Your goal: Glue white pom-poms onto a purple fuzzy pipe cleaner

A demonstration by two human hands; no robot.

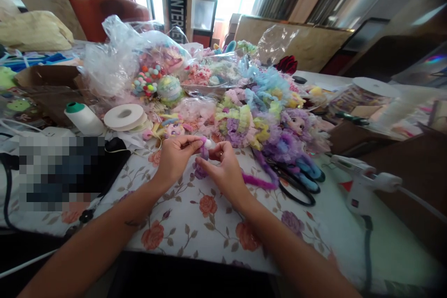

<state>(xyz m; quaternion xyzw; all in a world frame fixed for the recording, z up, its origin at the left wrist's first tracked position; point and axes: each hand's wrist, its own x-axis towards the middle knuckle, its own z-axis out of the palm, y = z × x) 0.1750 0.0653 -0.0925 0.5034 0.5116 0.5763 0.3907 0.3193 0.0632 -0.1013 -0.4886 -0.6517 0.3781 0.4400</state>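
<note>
My left hand (pixel 176 156) and my right hand (pixel 223 170) meet over the flowered tablecloth (pixel 195 216). Both are closed in a pinch on a small white ball (pixel 208 144) wrapped in a purple fuzzy strip (pixel 256 180), whose loose end trails right past my right wrist. Just beyond my fingers lies a heap of pastel ruffled trims (pixel 244 118) and a small doll with purple hair (pixel 296 125).
Black scissors (pixel 295 191) lie right of the strip, near blue doll legs. A white glue gun (pixel 363 184) stands further right. A thread cone (pixel 84 118), tape rolls (pixel 125 116) and plastic bags of beads (pixel 139 63) sit at the left and back.
</note>
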